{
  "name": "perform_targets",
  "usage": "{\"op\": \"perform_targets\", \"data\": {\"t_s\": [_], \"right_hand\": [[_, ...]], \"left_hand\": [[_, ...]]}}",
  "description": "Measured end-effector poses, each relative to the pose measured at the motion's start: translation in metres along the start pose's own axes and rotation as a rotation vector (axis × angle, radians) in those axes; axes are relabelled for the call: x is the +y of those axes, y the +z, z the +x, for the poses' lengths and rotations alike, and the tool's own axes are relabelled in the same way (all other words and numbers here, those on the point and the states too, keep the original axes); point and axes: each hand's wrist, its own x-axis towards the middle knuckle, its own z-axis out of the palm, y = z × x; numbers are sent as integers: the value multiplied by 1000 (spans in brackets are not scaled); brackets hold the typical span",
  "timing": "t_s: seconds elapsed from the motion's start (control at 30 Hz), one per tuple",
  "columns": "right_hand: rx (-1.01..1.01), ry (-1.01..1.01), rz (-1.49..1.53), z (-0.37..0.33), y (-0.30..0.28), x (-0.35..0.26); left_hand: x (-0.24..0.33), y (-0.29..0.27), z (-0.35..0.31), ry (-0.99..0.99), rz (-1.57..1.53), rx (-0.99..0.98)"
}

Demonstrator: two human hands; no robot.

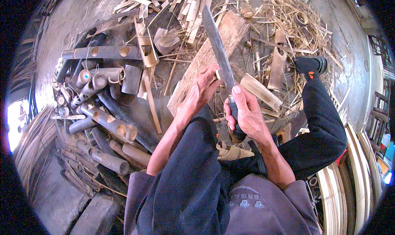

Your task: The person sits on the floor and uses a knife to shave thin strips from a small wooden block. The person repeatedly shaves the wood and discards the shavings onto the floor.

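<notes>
My right hand (247,115) is wrapped round the black handle of a long machete (219,46), its thumb near the base of the blade. The blade points away from me, tilted a little left. Just left of the blade, my left hand (201,83) is closed in a pinch on a small pale piece of bamboo (218,74); only its end shows between the fingers. Beneath both hands lies a rough wooden plank (230,33), slanting from near my left knee to the far right. A split bamboo section (261,92) rests to the right of the blade.
Bamboo tubes (109,122) with cut holes are heaped on the left. Pale split strips (193,13) lie at the far side, and shavings (296,17) at the far right. My shod foot (310,65) is beside them. Long bamboo slats (337,194) stand at the near right.
</notes>
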Motion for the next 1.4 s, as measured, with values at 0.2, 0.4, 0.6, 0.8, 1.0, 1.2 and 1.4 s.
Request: {"op": "perform_targets", "data": {"t_s": [0.2,0.4,0.6,0.8,1.0,1.2,1.4], "right_hand": [[0,31,5,-2,-1,1],[-12,12,-14,-4,1,-3],[3,-43,-111,-5,5,-9],[7,-104,-163,-4,6,-7],[65,-140,-350,8,7,7],[111,-264,-470,-3,14,-2],[86,-283,-505,-10,17,-15]], "left_hand": [[-2,1,-1,0,-47,-13],[-2,2,0,-21,-63,-32],[0,1,0,-92,-73,-49],[7,-2,3,-86,-26,-60],[-12,3,-5,-97,-52,13],[-23,9,-6,-113,-118,60],[0,-3,-7,33,-89,98]]}}
